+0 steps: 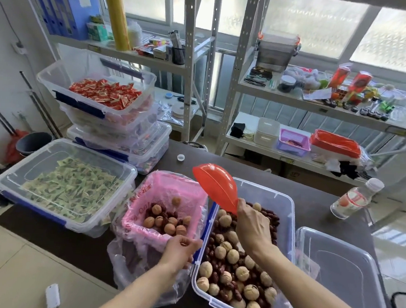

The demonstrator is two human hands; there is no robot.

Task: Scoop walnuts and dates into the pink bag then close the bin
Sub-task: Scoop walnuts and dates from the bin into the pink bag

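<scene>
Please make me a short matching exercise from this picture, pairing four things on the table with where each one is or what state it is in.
Things:
1. red scoop
2. pink bag
3. bin lid
4. water bottle

Places or states:
A. lying flat on the table, right of the open bin of walnuts and dates
B. held up in the right hand, tipped over the bag
C. standing capped at the table's far right
D. open, its rim held by the left hand, with walnuts and dates inside

Pairs: 1-B, 2-D, 3-A, 4-C
</scene>
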